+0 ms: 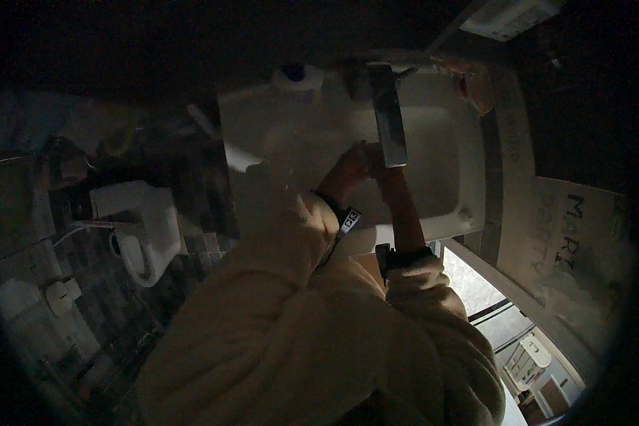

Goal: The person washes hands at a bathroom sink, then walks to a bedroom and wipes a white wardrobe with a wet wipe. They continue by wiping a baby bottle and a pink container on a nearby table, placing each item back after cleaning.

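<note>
The left hand (pixel 345 172) and the right hand (pixel 386 175) met over the sink basin (pixel 433 188), at the near end of the long flat spout (pixel 389 117). That spout was the thing nearest the fingers, its tip at or just above the right hand and its body running away beyond them. How far the fingers were open could not be told in the gloom, nor whether they had hold of anything. The step in hand seemed to be working the two hands together under the spout; the next move seemed to call for holding them over the basin and clear of the metal edge. Below the fingers and to their right, the basin spread out pale; whether it held water could not be made out. Beyond the fingers and to their left, a round white container (pixel 280 77) stood near the back of the sink, with something dark blue (pixel 294 72) in or on it, too dim to tell which.
</note>
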